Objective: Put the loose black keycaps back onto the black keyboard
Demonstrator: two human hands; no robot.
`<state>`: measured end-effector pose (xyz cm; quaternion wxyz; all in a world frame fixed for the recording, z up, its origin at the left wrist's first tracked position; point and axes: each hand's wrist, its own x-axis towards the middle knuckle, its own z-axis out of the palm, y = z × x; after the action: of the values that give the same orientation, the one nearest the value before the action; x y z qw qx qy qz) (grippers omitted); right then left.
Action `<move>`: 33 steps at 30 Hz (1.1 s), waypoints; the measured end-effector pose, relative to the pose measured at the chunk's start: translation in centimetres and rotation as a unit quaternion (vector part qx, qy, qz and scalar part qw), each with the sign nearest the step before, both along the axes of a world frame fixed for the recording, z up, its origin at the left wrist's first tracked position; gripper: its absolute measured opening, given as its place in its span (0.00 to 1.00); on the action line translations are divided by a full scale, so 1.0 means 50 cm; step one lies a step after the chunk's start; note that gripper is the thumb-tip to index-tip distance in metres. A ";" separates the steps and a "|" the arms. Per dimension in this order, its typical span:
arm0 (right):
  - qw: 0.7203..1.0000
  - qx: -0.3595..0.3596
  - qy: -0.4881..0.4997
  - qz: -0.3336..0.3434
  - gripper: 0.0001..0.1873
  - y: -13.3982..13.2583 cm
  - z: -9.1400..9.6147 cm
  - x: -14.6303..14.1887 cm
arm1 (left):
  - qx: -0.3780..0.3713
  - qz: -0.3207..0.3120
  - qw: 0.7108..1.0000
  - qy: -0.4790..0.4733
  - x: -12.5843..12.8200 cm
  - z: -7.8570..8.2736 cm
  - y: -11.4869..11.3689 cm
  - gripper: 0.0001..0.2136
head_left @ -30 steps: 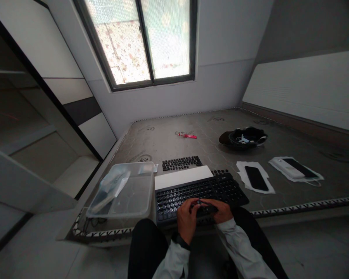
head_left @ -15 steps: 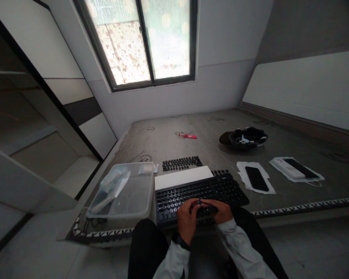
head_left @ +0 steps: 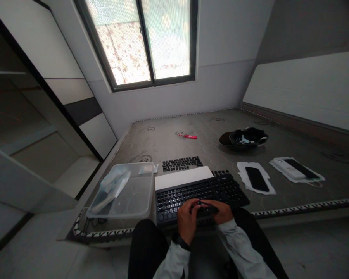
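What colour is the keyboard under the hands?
Black keyboard, with pale letters on its keys; the head view shows it.

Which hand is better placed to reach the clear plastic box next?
Probably the left hand: the clear plastic box lies on its side of the keyboard. The right hand would have to cross over.

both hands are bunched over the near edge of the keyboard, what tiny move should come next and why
Probably a small lift of whatever the fingers pinch. The left hand and right hand meet over the near rows of the black keyboard, closed around a small dark piece that is too small to identify. A set of loose keycaps lies behind the white board, which hints at key work.
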<state>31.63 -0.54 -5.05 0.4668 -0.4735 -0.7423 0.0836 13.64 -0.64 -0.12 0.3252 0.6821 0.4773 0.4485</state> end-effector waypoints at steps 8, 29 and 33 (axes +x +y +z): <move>1.000 0.006 -0.006 0.019 0.13 0.001 0.003 0.004 | 0.006 -0.001 1.000 0.004 -0.001 -0.001 -0.001 0.09; 0.999 -0.016 0.040 0.005 0.13 -0.004 0.006 -0.009 | 0.009 -0.014 1.000 -0.003 -0.003 0.000 -0.001 0.10; 0.999 -0.011 0.036 0.000 0.12 -0.004 0.014 -0.008 | 0.020 -0.006 1.000 -0.005 -0.002 -0.004 -0.001 0.10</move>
<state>31.24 -0.75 -4.33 0.4882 -0.4749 -0.7240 0.1089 13.53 -0.66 -0.29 0.3162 0.6894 0.4624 0.4593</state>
